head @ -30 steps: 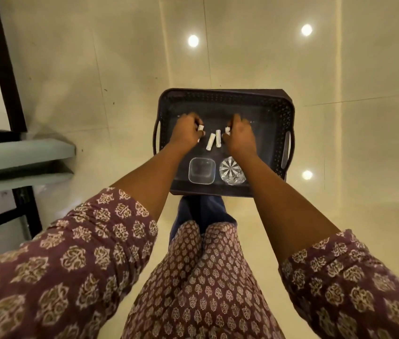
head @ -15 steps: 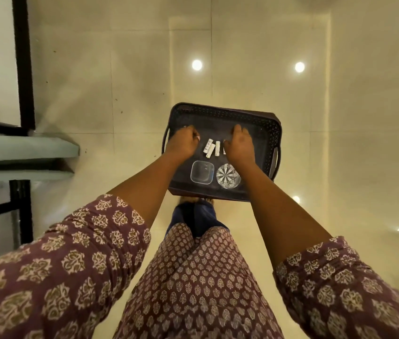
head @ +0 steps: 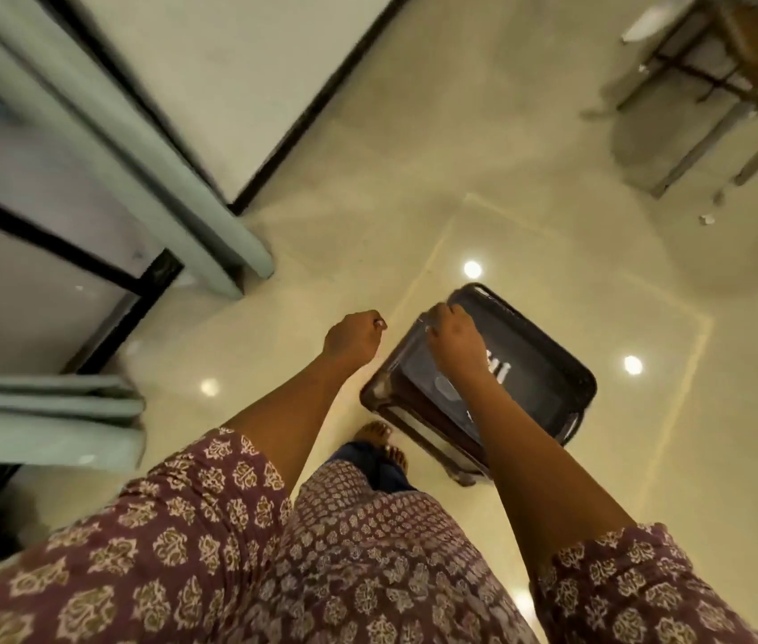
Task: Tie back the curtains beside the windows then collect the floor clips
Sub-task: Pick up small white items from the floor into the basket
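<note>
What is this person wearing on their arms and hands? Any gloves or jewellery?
No gloves: both the left hand and the right hand are bare, as are the forearms. Each arm has a loose maroon sleeve printed with cream floral motifs, ending near the elbow; the other sleeve matches. No watch or bangle shows at the wrists. The picture is too blurred to tell about rings.

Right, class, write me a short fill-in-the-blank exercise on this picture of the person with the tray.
1. The right hand grips the rim of the dark ____.
2. The left hand hangs beside the tray, fingers ____.
3. The pale green curtains hang on the ____ side of the picture.
4. Small white clips lie ____ the tray.

Missing words: tray; curled; left; inside
</note>
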